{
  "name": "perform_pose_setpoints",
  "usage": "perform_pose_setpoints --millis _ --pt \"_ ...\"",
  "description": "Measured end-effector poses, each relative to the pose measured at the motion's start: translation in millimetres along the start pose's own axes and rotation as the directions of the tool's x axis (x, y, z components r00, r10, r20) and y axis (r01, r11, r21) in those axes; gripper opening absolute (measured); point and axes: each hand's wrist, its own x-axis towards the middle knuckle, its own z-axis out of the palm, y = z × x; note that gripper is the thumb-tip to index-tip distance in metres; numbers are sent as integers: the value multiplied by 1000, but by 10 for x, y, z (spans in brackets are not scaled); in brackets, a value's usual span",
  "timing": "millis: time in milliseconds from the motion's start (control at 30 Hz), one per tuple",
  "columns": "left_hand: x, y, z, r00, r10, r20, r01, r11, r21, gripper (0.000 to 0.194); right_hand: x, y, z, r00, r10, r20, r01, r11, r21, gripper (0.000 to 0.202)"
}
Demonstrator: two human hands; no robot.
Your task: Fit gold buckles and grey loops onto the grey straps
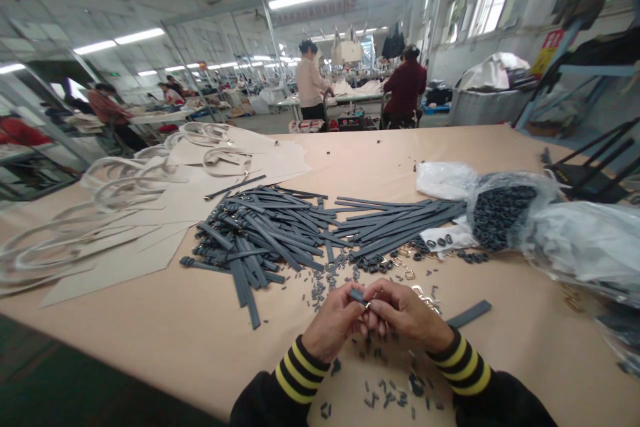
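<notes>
My left hand (333,323) and my right hand (407,313) meet over the near part of the table. Pinched between their fingertips is the end of a dark grey strap (358,295); a bit of gold metal glints beside it. Another stretch of grey strap (470,314) shows to the right of my right wrist; whether it is the same piece is hidden by the hand. Gold buckles (425,297) lie just behind my right hand. Small dark grey loose bits (325,280) are scattered beyond my left hand, and more lie below both hands.
A heap of grey straps (260,230) and a fanned bundle of straps (400,223) lie ahead. Beige panels with handles (135,227) cover the left side. Bags of dark rings (505,210) and a white plastic bag (585,240) stand right. Several people work farther back.
</notes>
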Motion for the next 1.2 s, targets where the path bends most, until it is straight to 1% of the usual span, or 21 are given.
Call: perform_pose_setpoints --millis 67,167,267,367,433,500,633,700,767,867,967,1067,1133,1200 --pt "-36 3 1 1000 2 9 -2 1000 -3 22 1 7 -1 1000 -4 -17 4 1000 -31 12" --pt "-54 -23 -1 999 14 -36 -16 999 -30 21 -2 17 8 999 -34 -37 30 993 -114 12" --pt "-26 -69 -6 988 59 -141 -63 998 -31 21 -3 27 15 998 -34 -46 25 984 -175 12" --pt "12 -96 -14 958 98 -269 -104 995 -7 23 -1 30 -7 998 -18 -52 6 977 -213 13" --pt "26 -98 -21 944 116 -310 -113 993 29 25 4 34 -26 998 -18 -53 5 972 -236 15" --pt "31 -93 -28 938 134 -321 -109 990 94 25 12 46 -33 998 -14 -64 -2 971 -238 17" --pt "32 -99 -39 935 154 -319 -83 971 224 25 27 85 -3 991 7 -133 -27 989 -148 13" --pt "38 -119 -45 936 163 -312 -84 964 251 25 31 100 12 991 14 -134 -31 992 -124 11" --pt "48 -147 -57 938 171 -303 -92 962 257 25 33 108 18 993 11 -116 -27 991 -135 11" --pt "63 -185 -79 939 182 -292 -104 960 261 25 40 116 13 992 11 -130 -31 988 -152 9" --pt "67 -196 -81 942 183 -283 -119 966 228 27 46 112 8 990 14 -142 -39 985 -169 9" --pt "57 -185 -48 950 154 -272 -131 986 98 28 44 96 9 990 1 -143 -32 975 -219 10" --pt "49 -179 -24 954 129 -271 -130 991 15 29 40 94 13 985 -8 -170 -40 960 -276 10" --pt "46 -182 -16 956 121 -266 -123 992 10 28 40 103 22 981 2 -196 -63 949 -308 10"
